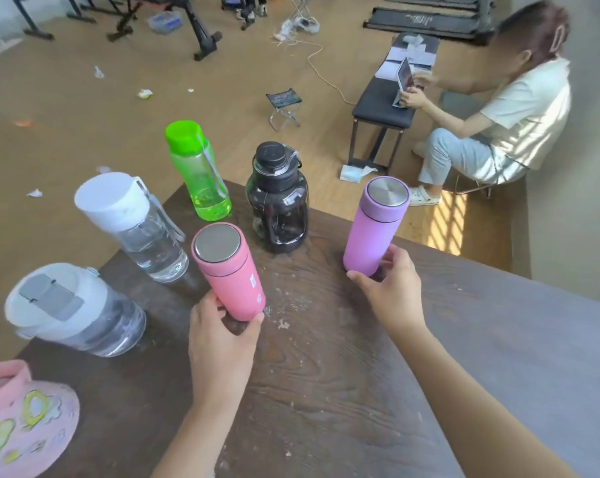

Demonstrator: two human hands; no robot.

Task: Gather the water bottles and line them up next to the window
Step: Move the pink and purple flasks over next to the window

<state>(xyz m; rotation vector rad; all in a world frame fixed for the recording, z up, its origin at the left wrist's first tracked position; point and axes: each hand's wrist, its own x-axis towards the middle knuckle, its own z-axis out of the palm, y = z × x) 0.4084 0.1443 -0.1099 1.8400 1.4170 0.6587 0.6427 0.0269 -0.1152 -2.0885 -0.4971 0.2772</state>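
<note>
Several bottles stand on a dark wooden table (326, 391). My left hand (222, 336) grips the base of a pink flask (231, 277) with a steel lid. My right hand (391, 288) holds the base of a purple flask (376, 225), also steel-lidded. Behind them stand a dark smoky jug (279, 201) and a green bottle (200, 170). At the left are a clear bottle with a white cap (136, 222) and a squat clear bottle with a white-grey lid (74, 312).
A pink patterned object (22, 422) lies at the table's near left corner. Beyond the table, a person (498, 115) sits at a black bench (384, 105). A small folding stool (284, 106), cables and exercise gear stand on the tan floor.
</note>
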